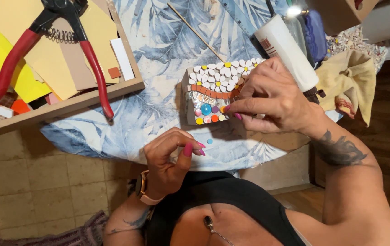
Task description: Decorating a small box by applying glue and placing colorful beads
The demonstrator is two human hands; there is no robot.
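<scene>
A small mosaic block [211, 93] lies on a blue leaf-print cloth [158, 50]. It carries white petal tiles with yellow centres, an orange tile row and coloured round dots. My right hand [272, 100] grips a white glue bottle [284, 48], and its fingertips pinch at the block's lower right edge. My left hand [172, 157] hovers just below the block with thumb and fingers pinched together; nothing shows between them. A tiny blue round tile [209, 141] lies on the cloth beside those fingertips.
A wooden tray [67, 107] at the upper left holds coloured sheets and red-handled nippers [56, 43]. A thin wooden stick [195, 32] lies above the block. A yellow rag [354, 77] and a heap of tile chips [354, 41] sit at the right. Tiled floor shows below.
</scene>
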